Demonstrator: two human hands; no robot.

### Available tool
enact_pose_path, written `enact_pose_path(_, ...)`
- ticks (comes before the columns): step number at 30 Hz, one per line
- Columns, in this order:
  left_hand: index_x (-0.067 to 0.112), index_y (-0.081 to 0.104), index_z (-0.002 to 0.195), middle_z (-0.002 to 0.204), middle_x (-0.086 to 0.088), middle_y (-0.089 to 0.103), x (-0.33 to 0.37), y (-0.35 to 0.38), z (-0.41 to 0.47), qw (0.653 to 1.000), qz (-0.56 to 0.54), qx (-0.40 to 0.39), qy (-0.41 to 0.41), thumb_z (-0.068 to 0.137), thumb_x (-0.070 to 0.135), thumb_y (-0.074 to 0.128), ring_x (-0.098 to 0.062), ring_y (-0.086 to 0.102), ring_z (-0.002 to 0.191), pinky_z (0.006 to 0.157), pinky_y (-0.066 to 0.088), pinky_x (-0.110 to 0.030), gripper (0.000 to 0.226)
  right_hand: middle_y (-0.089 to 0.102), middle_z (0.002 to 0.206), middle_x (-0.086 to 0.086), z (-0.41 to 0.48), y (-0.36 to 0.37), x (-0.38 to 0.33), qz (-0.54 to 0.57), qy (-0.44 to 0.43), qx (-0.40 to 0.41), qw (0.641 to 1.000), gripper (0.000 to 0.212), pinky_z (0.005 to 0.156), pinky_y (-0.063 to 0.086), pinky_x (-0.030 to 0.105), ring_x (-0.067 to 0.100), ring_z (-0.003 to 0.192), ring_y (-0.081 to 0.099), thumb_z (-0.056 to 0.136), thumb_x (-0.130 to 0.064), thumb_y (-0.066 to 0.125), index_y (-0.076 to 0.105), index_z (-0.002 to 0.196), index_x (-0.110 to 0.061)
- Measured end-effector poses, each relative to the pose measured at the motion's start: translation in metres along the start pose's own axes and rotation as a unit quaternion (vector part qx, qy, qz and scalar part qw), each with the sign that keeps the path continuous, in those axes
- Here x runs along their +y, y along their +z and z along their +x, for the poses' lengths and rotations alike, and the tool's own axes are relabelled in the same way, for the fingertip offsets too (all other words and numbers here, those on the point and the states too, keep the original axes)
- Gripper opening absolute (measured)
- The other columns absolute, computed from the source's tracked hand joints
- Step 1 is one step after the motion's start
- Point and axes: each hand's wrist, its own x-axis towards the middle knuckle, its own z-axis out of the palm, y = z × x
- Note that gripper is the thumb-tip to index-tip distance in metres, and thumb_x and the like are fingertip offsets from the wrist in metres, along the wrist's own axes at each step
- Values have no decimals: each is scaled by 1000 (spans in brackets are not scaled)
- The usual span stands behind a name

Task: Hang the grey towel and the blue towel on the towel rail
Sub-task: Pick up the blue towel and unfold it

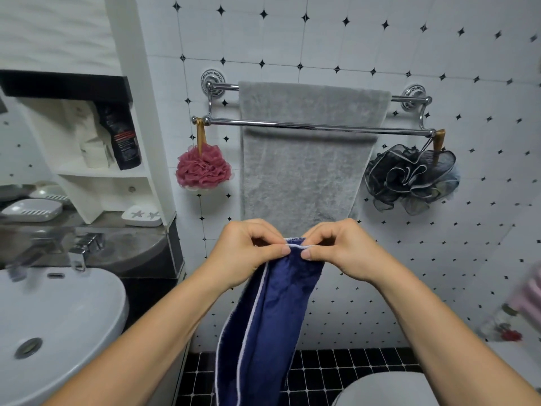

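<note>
- Head view: grey towel (307, 171) draped over back bar of towel rail (292, 124); front bar bare
- Left hand (251, 250) and right hand (336, 247) each pinch top hem of blue towel (269, 317), close together, below the rail
- Towel likely soft, light, limp; best held at the hem corners, spread wide

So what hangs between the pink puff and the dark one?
The grey towel, draped over the towel rail and its back bar, as the head view shows.

Towel (307, 171) on rail (292, 124), sink (73, 303) L.
</note>
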Motion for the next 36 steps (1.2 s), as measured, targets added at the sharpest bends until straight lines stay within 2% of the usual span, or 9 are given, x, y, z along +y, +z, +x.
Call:
enact_pose_path(5, 6, 76, 70, 75, 2, 72, 0, 4, 6, 1000, -12, -5, 7, 70, -3, 83, -10, 67, 70, 68, 49, -19, 11, 67, 68, -4, 4, 1, -1, 3, 11, 42, 999, 21, 67, 50, 33, 12, 65, 61, 76, -8, 79, 66, 80, -24)
enact_pose_path(9, 9, 75, 70, 76, 2, 74, -3, 4, 10, 1000, -6, -8, 11, 73, 1, 81, -12, 68, 72, 71, 51, -25, 11, 69, 81, -3, 1, 1, -3, 4, 12, -21, 1000, 37, 76, 51, 35, 19, 75, 61, 81, -13, 77, 64, 110, -31)
enact_pose_path(12, 18, 75, 72, 79, 1, 73, -4, 4, 11, 999, -3, -11, 45, 74, 10, 81, -14, 68, 74, 73, 52, -27, 10, 73, 86, 6, 1, 1, -5, 13, 15, -12, 1000, 10, 79, 52, 41, 14, 78, 64, 83, -14, 74, 74, 91, -20)
enact_pose_path(17, 34, 62, 85, 88, 10, 61, -33, 9, -6, 984, 120, -3, 135, 73, 34, 79, -10, 59, 81, 76, 48, -24, 20, 72, 76, -6, 4, 5, -10, 79, -14, 56, 995, 12, 70, 52, 23, 6, 73, 64, 86, -6, 70, 72, 83, -18)
enact_pose_path(22, 27, 70, 95, 111, 8, 62, -102, -1, -48, 946, 306, -106, 0, 77, 53, 63, -19, 64, 96, 76, 48, -28, 32, 71, 74, -6, 8, -6, -13, 92, -10, 121, 988, 15, 67, 54, 22, 8, 70, 64, 85, -7, 71, 72, 79, -20)
enact_pose_path(25, 23, 71, 95, 92, 8, 59, -133, -13, -65, 885, 409, -194, -112, 80, 53, 66, -19, 63, 85, 69, 44, -25, 34, 71, 70, -9, 9, -22, -12, 84, -14, 154, 984, 16, 64, 52, 20, 7, 66, 63, 85, -7, 71, 72, 77, -21)
enact_pose_path(27, 25, 69, 83, 76, 11, 58, -143, -28, -69, 882, 372, -220, -187, 82, 49, 70, -14, 62, 75, 63, 43, -19, 24, 72, 70, -9, 9, -37, -7, 58, -10, 162, 985, 19, 63, 53, 19, 5, 65, 63, 85, -7, 71, 73, 76, -24)
enact_pose_path(32, 19, 79, 80, 66, -4, 71, -126, -82, -29, 929, 309, -60, -196, 75, 36, 81, -24, 68, 69, 62, 46, -26, 18, 69, 74, -7, 9, -81, 30, -192, 66, 202, 958, 16, 74, 49, 31, 15, 75, 61, 82, -15, 73, 68, 76, -28)
enact_pose_path(36, 12, 74, 68, 61, 1, 62, -88, -97, 28, 938, 324, 91, -84, 79, 21, 79, -20, 61, 65, 60, 43, -19, 15, 66, 73, 2, 1, -72, 42, -95, 147, 205, 963, 12, 70, 46, 31, 18, 71, 57, 79, -13, 77, 67, 76, -17)
